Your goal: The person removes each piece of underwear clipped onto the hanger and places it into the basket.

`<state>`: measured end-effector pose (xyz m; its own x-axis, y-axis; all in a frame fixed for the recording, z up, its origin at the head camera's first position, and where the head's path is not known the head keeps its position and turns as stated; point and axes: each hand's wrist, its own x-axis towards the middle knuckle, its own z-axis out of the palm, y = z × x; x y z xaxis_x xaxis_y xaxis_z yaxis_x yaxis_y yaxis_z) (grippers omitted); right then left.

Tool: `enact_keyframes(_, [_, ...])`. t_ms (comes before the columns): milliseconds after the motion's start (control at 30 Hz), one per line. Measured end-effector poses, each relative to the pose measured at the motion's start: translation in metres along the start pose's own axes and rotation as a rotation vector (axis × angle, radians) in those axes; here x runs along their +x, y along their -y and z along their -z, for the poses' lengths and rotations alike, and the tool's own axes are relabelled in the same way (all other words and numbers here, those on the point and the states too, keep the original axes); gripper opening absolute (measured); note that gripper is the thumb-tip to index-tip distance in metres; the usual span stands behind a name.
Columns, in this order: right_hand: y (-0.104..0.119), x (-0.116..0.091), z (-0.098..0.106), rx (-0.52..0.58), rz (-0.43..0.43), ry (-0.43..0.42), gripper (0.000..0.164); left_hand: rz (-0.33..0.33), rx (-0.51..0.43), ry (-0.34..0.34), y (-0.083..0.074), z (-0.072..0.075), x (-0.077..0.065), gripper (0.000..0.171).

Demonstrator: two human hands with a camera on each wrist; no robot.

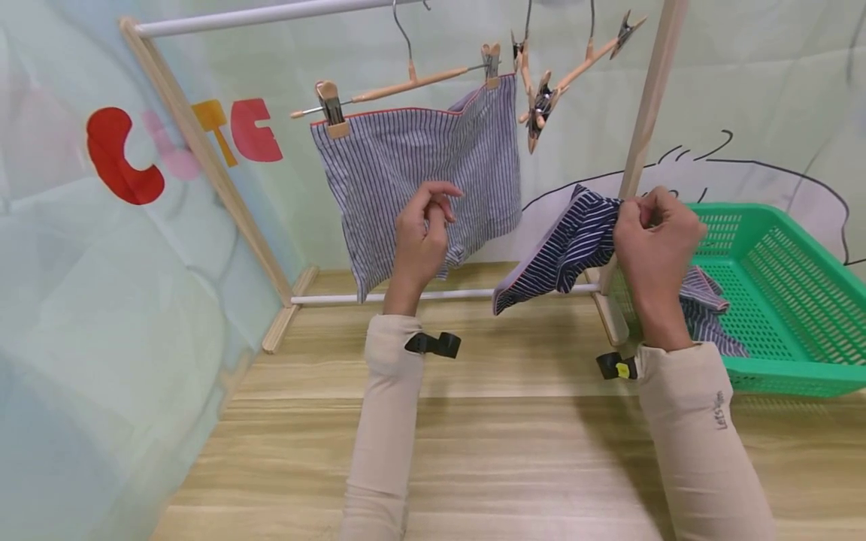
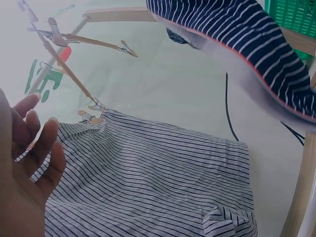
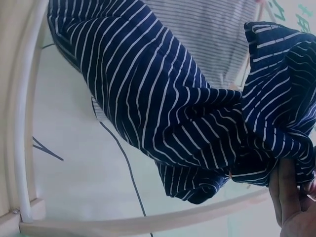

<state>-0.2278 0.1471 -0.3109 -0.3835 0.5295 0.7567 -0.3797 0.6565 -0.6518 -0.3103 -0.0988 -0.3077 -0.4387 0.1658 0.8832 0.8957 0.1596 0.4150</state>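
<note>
Pinched in my right hand (image 1: 659, 237) is a navy garment with white stripes (image 1: 568, 244), bunched at the grip and hanging down to the left. The right wrist view shows its folds close up, with fingers at the lower right. My left hand (image 1: 422, 233) is raised with loosely bent fingers, holding nothing, in front of a light striped pair of shorts (image 1: 379, 173). Those shorts hang by two clips from a wooden hanger (image 1: 413, 80). Whether the left hand touches them I cannot tell. To their right hangs another clip hanger (image 1: 568, 79), no garment on it.
A wooden rack with a white top rail (image 1: 271, 16) carries the hangers. Its right post (image 1: 649, 113) stands behind my right hand. At the right, a green basket (image 1: 798, 368) holds striped cloth (image 1: 707, 300). All stand on a wood-grain table (image 1: 473, 451).
</note>
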Motion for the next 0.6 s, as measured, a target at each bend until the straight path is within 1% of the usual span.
enact_keyframes(67, [0.004, 0.002, 0.004, 0.002, 0.003, -0.023, 0.024, -0.004, -0.003, 0.002, 0.000, 0.000, 0.000, 0.031])
enact_keyframes(267, [-0.004, 0.010, 0.010, -0.006, -0.007, -0.077, 0.025, -0.008, -0.015, 0.000, 0.000, 0.001, 0.000, 0.030])
enact_keyframes(467, [0.015, 0.010, 0.023, -0.010, -0.028, -0.123, 0.027, -0.001, -0.018, 0.002, 0.001, 0.002, 0.000, 0.030])
enact_keyframes(600, [0.014, 0.013, 0.028, -0.032, -0.049, -0.147, 0.028, 0.001, -0.011, 0.005, 0.001, 0.002, 0.000, 0.030])
